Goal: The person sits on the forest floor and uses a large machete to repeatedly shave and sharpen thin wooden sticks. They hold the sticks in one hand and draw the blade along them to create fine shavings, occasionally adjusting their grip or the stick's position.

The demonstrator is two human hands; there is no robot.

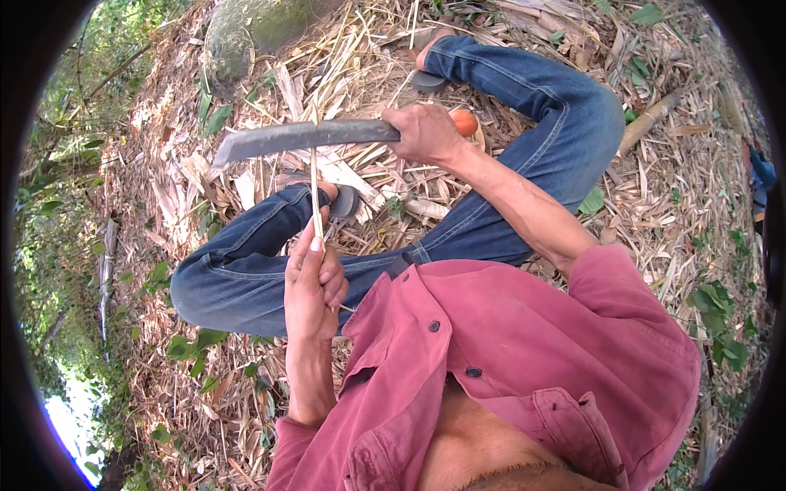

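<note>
My right hand (427,133) is closed around the handle of a machete (286,140), and its orange butt end shows past my fist. The long dark blade points left, held nearly level. Below it, my left hand (313,282) grips a thin pale strip (316,192), apparently split bamboo, with the thumb lying along it. From my left hand the strip runs away from me and meets the blade near its middle. Whether the edge has bitten into the strip cannot be made out. The strip's far end merges with other pale strips on the ground.
A large mossy rock (266,33) lies at the far left. Dry husks and shavings (246,184) litter the ground around my bent, jeans-clad legs (565,106). A cut stalk (651,123) lies right of my knee. Green undergrowth (65,237) borders the left side.
</note>
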